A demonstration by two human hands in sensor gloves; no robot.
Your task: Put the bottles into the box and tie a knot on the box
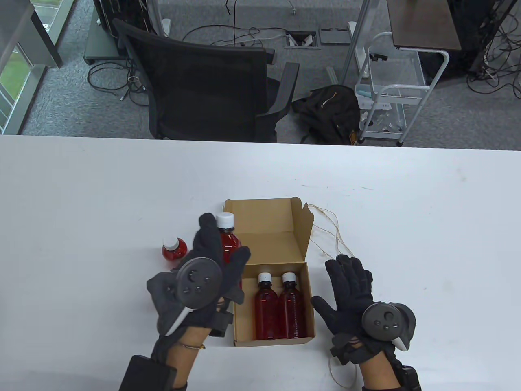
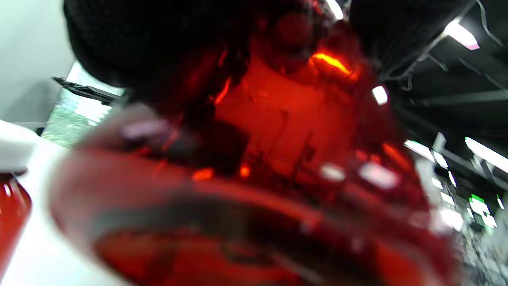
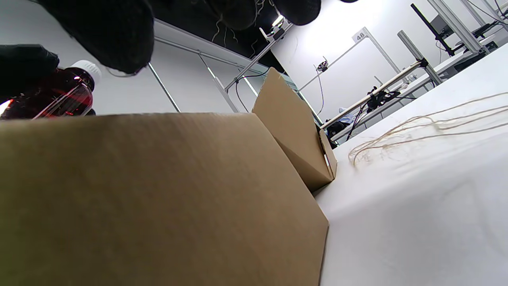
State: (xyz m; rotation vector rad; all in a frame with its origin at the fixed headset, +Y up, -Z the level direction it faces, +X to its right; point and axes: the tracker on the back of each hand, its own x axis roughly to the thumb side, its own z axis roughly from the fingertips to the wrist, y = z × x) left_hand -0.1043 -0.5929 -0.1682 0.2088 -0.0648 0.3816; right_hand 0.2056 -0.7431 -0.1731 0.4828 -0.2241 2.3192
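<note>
An open cardboard box (image 1: 244,326) lies on the white table with its lid (image 1: 264,216) folded back. Two red bottles with white caps (image 1: 266,305) (image 1: 292,303) lie side by side in its right part. My left hand (image 1: 207,277) grips a third red bottle (image 1: 228,238) above the box's left side; that bottle (image 2: 278,159) fills the left wrist view. A fourth red bottle (image 1: 174,249) stands on the table left of the box. My right hand (image 1: 350,293) hovers flat with fingers spread just right of the box (image 3: 158,198). Thin twine (image 1: 329,232) lies beside the lid.
A black office chair (image 1: 203,89) stands behind the table's far edge, with a backpack (image 1: 329,114) and a white wire cart (image 1: 390,89) on the floor. The twine (image 3: 428,127) trails across the table right of the box.
</note>
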